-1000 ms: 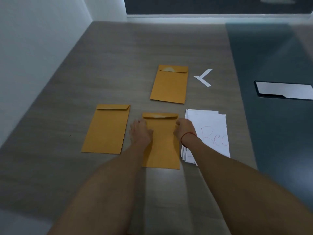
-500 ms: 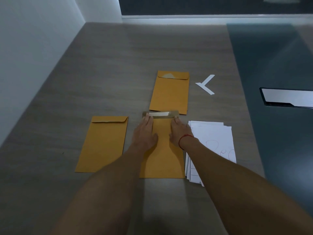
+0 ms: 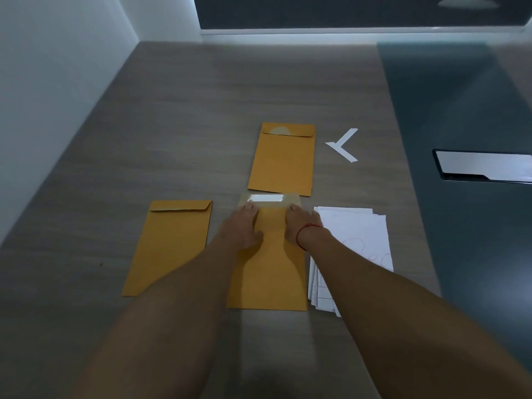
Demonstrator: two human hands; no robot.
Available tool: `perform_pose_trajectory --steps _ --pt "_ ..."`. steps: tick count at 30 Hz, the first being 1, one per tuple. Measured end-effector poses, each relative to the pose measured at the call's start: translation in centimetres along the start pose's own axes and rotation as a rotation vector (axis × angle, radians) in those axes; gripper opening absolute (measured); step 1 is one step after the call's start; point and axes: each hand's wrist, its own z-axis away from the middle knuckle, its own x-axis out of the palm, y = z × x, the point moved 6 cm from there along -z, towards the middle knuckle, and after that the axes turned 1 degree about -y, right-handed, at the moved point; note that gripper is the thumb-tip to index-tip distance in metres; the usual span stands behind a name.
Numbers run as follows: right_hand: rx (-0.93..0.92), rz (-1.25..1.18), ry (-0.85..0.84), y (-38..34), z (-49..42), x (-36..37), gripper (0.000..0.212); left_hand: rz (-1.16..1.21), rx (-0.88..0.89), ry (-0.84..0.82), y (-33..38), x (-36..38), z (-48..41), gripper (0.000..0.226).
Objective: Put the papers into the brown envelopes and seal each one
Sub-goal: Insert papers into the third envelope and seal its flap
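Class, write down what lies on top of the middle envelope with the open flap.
The left hand and the right hand rest flat on the envelope, just below its open flap. Its inside is hidden.

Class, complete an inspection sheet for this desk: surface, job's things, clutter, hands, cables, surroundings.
Surface: grey wood-grain table, with a dark panel on its right.
Job's things: far envelope and left envelope have flaps folded down; middle envelope has its flap open, showing a glossy band; papers are stacked to its right.
Clutter: two white strips lie beyond the papers; a glossy slab lies on the dark panel.
Hands: left hand and right hand lie flat on the middle envelope, below the flap.
Cables: nothing seen.
Surroundings: white wall on the left; dark pane beyond the table.
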Motion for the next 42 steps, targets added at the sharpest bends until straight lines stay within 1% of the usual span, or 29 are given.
perform_pose_trajectory --steps 3,7,9,11,13,14,16,19,22,25,27,29,31,32,35,37,39,42 --pt "-0.003 -0.053 0.020 0.5 0.7 -0.6 0.051 -0.018 -0.015 0.010 0.9 -0.4 0.3 0.074" --pt "0.045 -0.141 0.144 3.8 2.9 -2.2 0.057 0.046 -0.023 0.149 3.6 -1.5 0.6 0.050" --pt "0.134 -0.172 0.169 7.1 4.5 -2.1 0.056 0.056 -0.012 0.147 5.6 -0.7 0.9 0.044" --pt "0.264 -0.182 0.132 10.9 6.4 -1.3 0.059 0.106 0.012 0.115 8.2 0.8 1.3 0.038" --pt "0.381 -0.200 0.113 13.8 7.9 -0.4 0.057 0.160 0.024 0.074 10.6 2.7 1.6 0.031" --pt "0.420 -0.213 0.118 14.8 8.5 0.0 0.053 0.179 0.023 0.056 11.7 3.6 1.7 0.034" --pt "0.468 -0.248 0.132 16.3 9.4 0.6 0.048 0.200 -0.005 0.050 13.3 5.0 1.9 0.049" --pt "0.503 -0.354 0.134 17.4 10.1 2.0 0.053 0.279 -0.128 0.088 14.4 6.0 2.3 0.072" --pt "0.560 -0.550 0.143 18.0 10.2 3.2 0.062 0.364 -0.271 0.086 14.9 6.2 2.7 0.091" --pt "0.644 -0.759 0.184 18.6 10.5 3.9 0.075 0.455 -0.348 0.081 15.1 6.7 3.0 0.096" --pt "0.670 -0.902 0.214 18.9 10.7 4.3 0.073 0.490 -0.366 0.059 15.1 7.2 3.1 0.101" --pt "0.658 -0.981 0.213 18.9 10.7 4.4 0.068 0.511 -0.377 0.042 15.1 7.5 3.1 0.107" --pt "0.631 -0.994 0.198 18.6 10.4 4.4 0.067 0.547 -0.381 0.024 15.2 7.8 3.0 0.108" --pt "0.617 -0.972 0.194 18.5 10.3 4.4 0.068 0.560 -0.380 0.009 15.3 7.9 3.0 0.104" --pt "0.599 -0.833 0.198 18.2 10.1 4.4 0.071 0.607 -0.352 0.005 15.3 8.2 3.0 0.078" --pt "0.622 -0.716 0.229 18.5 10.4 4.1 0.070 0.604 -0.325 0.048 15.3 8.0 3.3 0.072" --pt "0.637 -0.659 0.256 18.7 10.6 3.9 0.068 0.547 -0.303 0.118 15.2 7.5 3.7 0.071" --pt "0.655 -0.747 0.257 19.1 10.8 4.0 0.066 0.515 -0.267 0.204 15.3 7.2 4.2 0.067"
